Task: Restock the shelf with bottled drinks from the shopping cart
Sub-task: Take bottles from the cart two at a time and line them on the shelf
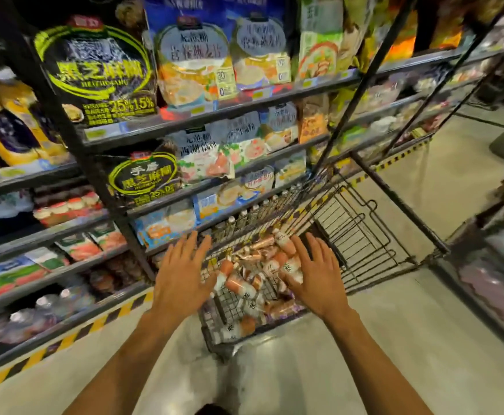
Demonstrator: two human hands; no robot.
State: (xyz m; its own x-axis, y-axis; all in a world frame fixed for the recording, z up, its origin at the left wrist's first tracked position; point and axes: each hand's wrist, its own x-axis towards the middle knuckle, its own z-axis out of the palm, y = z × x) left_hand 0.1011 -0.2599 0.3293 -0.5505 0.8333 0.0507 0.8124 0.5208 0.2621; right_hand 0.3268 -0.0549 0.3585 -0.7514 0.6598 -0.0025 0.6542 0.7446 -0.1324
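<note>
Both hands are spread wide and holding nothing: left hand [182, 274] by the shelf-side rim of the shopping cart [364, 235], right hand [319, 278] over the pile. The bottled drinks [244, 283] lie on their sides in the basket. The right is nearer. Just past its fingertips, one bottle [285, 244] runs diagonally, cap probably toward the shelf [215, 113], but it's blurry.
</note>
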